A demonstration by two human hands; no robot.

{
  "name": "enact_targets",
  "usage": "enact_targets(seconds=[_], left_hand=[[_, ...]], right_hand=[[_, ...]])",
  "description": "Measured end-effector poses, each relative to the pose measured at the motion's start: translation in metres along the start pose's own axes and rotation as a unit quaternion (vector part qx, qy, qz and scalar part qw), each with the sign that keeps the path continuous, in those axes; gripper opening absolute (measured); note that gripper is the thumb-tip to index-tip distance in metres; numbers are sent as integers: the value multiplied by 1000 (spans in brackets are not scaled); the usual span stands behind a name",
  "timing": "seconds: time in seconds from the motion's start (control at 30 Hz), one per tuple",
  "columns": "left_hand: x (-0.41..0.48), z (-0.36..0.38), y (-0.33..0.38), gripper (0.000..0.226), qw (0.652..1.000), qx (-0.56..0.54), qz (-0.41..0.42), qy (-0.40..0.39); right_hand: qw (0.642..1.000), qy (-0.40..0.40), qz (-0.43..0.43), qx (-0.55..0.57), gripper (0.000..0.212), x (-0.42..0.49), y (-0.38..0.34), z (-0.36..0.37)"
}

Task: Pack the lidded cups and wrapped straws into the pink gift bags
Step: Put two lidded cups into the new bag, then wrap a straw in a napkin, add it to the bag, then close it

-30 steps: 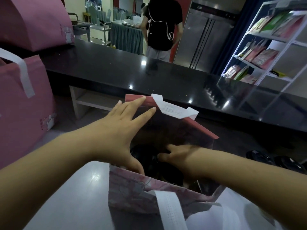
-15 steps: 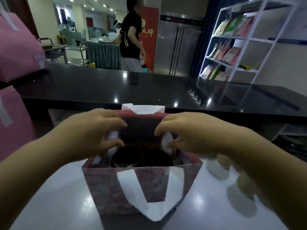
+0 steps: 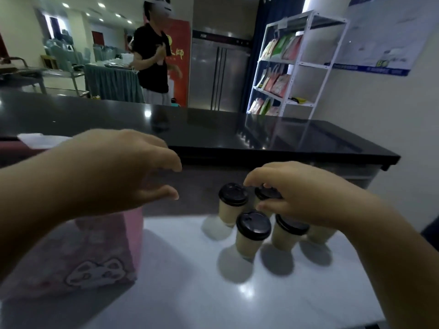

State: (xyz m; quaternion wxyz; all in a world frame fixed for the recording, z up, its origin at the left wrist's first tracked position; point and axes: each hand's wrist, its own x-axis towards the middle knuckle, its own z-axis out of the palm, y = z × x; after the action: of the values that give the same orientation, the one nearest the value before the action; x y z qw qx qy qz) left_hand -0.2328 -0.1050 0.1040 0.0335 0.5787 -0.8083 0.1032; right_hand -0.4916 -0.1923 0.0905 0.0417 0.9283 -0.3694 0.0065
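Head view, mid-pack: right hand [image 3: 297, 195] fingers closing on a rear lidded cup [image 3: 266, 194] among roughly five on the desk [image 3: 190, 293], left hand [image 3: 114, 172] spread empty above the pink gift bag [image 3: 95, 252]; no straws visible.

The cluster of lidded cups [image 3: 254, 230] is taken as the landmark; it is set on the table [image 3: 190, 293], toward the right. Within it, one cup [image 3: 231, 204] is placed at the back left, another [image 3: 252, 232] at the front, and a third [image 3: 286, 233] just right of the front one. The right hand [image 3: 294, 198] is positioned over the back right of the cluster, its fingertips on a lid [image 3: 264, 193]. Left of the cluster, the gift bag [image 3: 78, 252] is stood on the table, and the left hand [image 3: 114, 172] is held above it. Behind the cluster, a raised counter [image 3: 213, 131] is run across. Behind that counter, to the right, a shelf rack [image 3: 297, 65] is stood, and a person [image 3: 153, 62] is seen to the left of it.
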Motion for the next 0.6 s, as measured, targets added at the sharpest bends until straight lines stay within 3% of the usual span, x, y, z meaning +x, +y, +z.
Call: enact_targets(seconds=[0.07,0.13,0.23,0.6], left_hand=[[17,11,37,52,998,9,25,48],[37,31,74,56,998,-4,52,37],[70,61,115,46,995,-35,80,47],[199,151,247,39,988,-73,136,-23]], right_hand=[[999,-28,30,5,39,-27,30,15],[997,-48,54,13,35,-53,58,29],[993,-69,96,25,36,-88,97,52],[959,-95,258,69,45,-163,234,137]])
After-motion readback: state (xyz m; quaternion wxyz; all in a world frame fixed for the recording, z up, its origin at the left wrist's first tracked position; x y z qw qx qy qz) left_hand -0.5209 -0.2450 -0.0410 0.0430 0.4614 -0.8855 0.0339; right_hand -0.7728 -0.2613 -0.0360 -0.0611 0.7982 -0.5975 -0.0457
